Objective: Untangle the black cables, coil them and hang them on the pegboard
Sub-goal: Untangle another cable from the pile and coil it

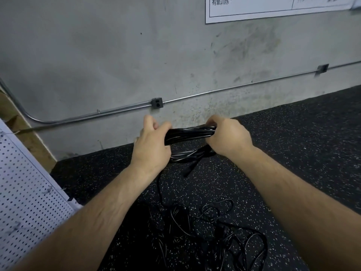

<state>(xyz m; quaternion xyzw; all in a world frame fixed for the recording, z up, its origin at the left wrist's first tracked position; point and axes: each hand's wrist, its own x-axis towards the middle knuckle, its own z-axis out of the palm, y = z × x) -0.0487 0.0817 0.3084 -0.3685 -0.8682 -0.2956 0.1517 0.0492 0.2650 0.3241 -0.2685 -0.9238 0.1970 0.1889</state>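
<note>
A coiled bundle of black cable is stretched level between my two hands, above the floor. My left hand grips its left end with fingers curled around the strands. At the bundle's right end, my right hand grips the strands in the same way. A loose tail with a plug hangs down from the coil. More black cables lie tangled on the floor between my forearms. The white pegboard leans at the left edge.
The floor is black speckled rubber matting. A grey concrete wall stands ahead, with a metal conduit and a small junction box low on it. A white printed sheet hangs at the upper right.
</note>
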